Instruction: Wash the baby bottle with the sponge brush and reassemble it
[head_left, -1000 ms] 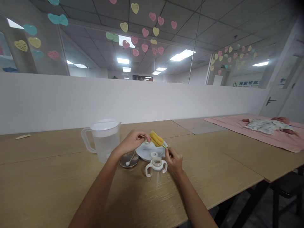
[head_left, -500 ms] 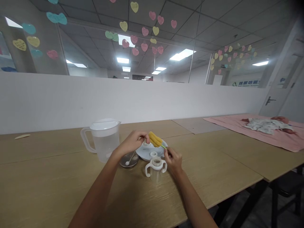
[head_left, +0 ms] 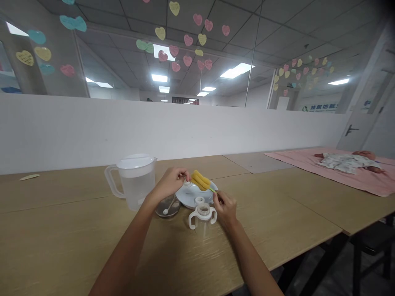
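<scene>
My right hand (head_left: 226, 205) is closed round the thin green handle of a bottle brush with a yellow sponge head (head_left: 200, 180). The brush slants up and left over a white plate (head_left: 185, 200). My left hand (head_left: 174, 181) pinches a small translucent piece (head_left: 187, 183) by the sponge's tip; its exact kind is hard to make out. Below the hands stands a clear baby bottle (head_left: 203, 220) with two white handles and an open neck. Behind it, a white ring (head_left: 199, 200) lies at the plate's near edge. A small brush with a white tip (head_left: 166, 211) rests in a dark, shallow dish (head_left: 173, 209).
A lidded clear pitcher (head_left: 137, 185) stands left of the plate. Far left lies a flat pale strip (head_left: 29, 177). On the right, a baby doll (head_left: 345, 162) in patterned clothes lies on a pink cloth (head_left: 308, 160). A white wall (head_left: 185, 131) backs the table.
My left hand has shifted slightly left with the translucent piece, away from the sponge's tip. The sponge head has moved slightly left; my right hand is nearly still.
</scene>
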Demonstrator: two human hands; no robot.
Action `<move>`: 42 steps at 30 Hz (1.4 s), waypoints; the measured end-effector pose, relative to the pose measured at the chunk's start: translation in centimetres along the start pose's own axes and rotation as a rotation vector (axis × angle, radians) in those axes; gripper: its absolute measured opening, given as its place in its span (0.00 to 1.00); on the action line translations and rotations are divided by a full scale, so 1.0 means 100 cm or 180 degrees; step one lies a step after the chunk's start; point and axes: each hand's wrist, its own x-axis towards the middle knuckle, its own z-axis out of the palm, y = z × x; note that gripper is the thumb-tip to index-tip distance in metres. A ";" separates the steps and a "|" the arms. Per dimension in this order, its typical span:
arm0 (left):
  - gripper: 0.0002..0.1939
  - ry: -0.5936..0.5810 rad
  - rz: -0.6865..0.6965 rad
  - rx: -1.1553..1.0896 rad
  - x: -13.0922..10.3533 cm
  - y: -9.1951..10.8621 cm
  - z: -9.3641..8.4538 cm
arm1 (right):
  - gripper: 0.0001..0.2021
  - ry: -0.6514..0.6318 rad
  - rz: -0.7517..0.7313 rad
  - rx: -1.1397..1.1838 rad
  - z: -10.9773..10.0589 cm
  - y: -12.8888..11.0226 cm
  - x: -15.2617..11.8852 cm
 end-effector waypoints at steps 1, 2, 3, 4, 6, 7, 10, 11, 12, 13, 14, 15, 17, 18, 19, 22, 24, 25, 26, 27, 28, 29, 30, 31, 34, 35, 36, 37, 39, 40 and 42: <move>0.12 0.0067 -0.0018 0.0064 0.001 -0.002 0.000 | 0.11 -0.0001 -0.0013 0.0015 0.000 0.000 0.000; 0.11 0.0138 -0.0039 0.0150 0.001 -0.004 0.001 | 0.11 0.0008 -0.0030 0.0028 0.000 0.000 0.000; 0.11 0.0210 -0.0066 0.0255 0.002 -0.006 0.001 | 0.11 0.0013 -0.0047 0.0037 0.000 0.000 0.000; 0.11 0.0279 -0.0099 0.0369 0.002 -0.008 0.002 | 0.11 0.0008 -0.0056 0.0046 0.000 0.000 0.001; 0.11 0.0396 -0.0180 0.0633 0.003 -0.012 0.001 | 0.11 -0.0003 -0.0028 0.0059 0.000 0.000 0.000; 0.11 0.0433 -0.0226 0.0791 0.003 -0.014 0.001 | 0.12 -0.0010 0.0016 0.0057 0.000 0.000 0.000; 0.13 0.0410 -0.0369 0.1280 0.002 -0.019 -0.001 | 0.12 0.0026 0.0192 0.0043 0.001 0.001 -0.001; 0.13 0.0358 -0.0428 0.1418 0.001 -0.021 -0.002 | 0.12 0.0054 0.0248 0.0035 0.001 0.002 -0.002; 0.13 0.0284 -0.0493 0.1538 0.000 -0.024 -0.002 | 0.13 0.0078 0.0297 0.0024 0.001 0.002 -0.002; 0.14 0.0175 -0.0586 0.1657 0.000 -0.027 -0.003 | 0.13 0.0100 0.0334 0.0006 0.002 0.003 -0.003; 0.14 0.0040 -0.0703 0.1774 -0.001 -0.030 -0.003 | 0.13 0.0124 0.0364 -0.0020 0.002 0.003 -0.003; 0.15 -0.0103 -0.0836 0.1884 -0.001 -0.035 -0.003 | 0.13 0.0148 0.0400 -0.0048 0.002 0.003 -0.003; 0.14 -0.0370 -0.1120 0.2040 -0.001 -0.046 -0.001 | 0.13 0.0212 0.0518 -0.0103 0.002 0.004 -0.003; 0.13 -0.0472 -0.1247 0.2073 -0.001 -0.052 0.001 | 0.13 0.0257 0.0605 -0.0128 0.002 0.004 -0.003; 0.12 -0.0548 -0.1350 0.2081 -0.001 -0.058 0.003 | 0.13 0.0314 0.0710 -0.0152 0.003 0.004 -0.003; 0.07 -0.0685 -0.1527 0.2078 -0.002 -0.075 0.012 | 0.14 0.0435 0.0991 -0.0192 0.004 0.005 -0.003; 0.06 -0.0725 -0.1565 0.2067 -0.003 -0.083 0.016 | 0.14 0.0428 0.1087 -0.0195 0.004 0.006 -0.003; 0.06 -0.0738 -0.1563 0.2052 -0.004 -0.084 0.018 | 0.14 0.0396 0.1107 -0.0198 0.004 0.007 -0.003; 0.06 -0.0745 -0.1547 0.2034 -0.004 -0.085 0.018 | 0.14 0.0359 0.1120 -0.0204 0.004 0.008 -0.003; 0.06 -0.0738 -0.1514 0.2012 -0.004 -0.084 0.017 | 0.14 0.0331 0.1131 -0.0212 0.005 0.008 -0.003; 0.07 -0.0711 -0.1463 0.1989 -0.004 -0.082 0.015 | 0.14 0.0308 0.1136 -0.0214 0.005 0.008 -0.003; 0.09 -0.0669 -0.1391 0.1964 -0.003 -0.078 0.014 | 0.14 0.0293 0.1139 -0.0213 0.005 0.008 -0.003; 0.10 -0.0623 -0.1304 0.1936 -0.002 -0.074 0.012 | 0.14 0.0280 0.1139 -0.0210 0.005 0.008 -0.003; 0.11 -0.0589 -0.1204 0.1904 0.000 -0.070 0.012 | 0.15 0.0273 0.1136 -0.0209 0.005 0.008 -0.003; 0.14 -0.0617 -0.0781 0.1602 0.005 -0.057 0.019 | 0.15 0.0255 0.1169 -0.0224 0.005 0.007 -0.002; 0.14 -0.0666 -0.0645 0.1446 0.007 -0.054 0.024 | 0.16 0.0239 0.1194 -0.0233 0.005 0.006 -0.002; 0.14 -0.0729 -0.0533 0.1293 0.008 -0.051 0.031 | 0.16 0.0216 0.1219 -0.0241 0.004 0.006 -0.002; 0.13 -0.0799 -0.0449 0.1165 0.008 -0.049 0.038 | 0.16 0.0188 0.1243 -0.0250 0.004 0.006 -0.002; 0.12 -0.0998 -0.0333 0.0940 0.008 -0.049 0.052 | 0.17 0.0132 0.1276 -0.0268 0.004 0.006 -0.002; 0.13 -0.1100 -0.0277 0.0835 0.007 -0.049 0.058 | 0.17 0.0114 0.1278 -0.0272 0.004 0.006 -0.002; 0.15 -0.1257 -0.0196 0.0651 0.006 -0.051 0.068 | 0.17 0.0091 0.1261 -0.0266 0.004 0.007 -0.002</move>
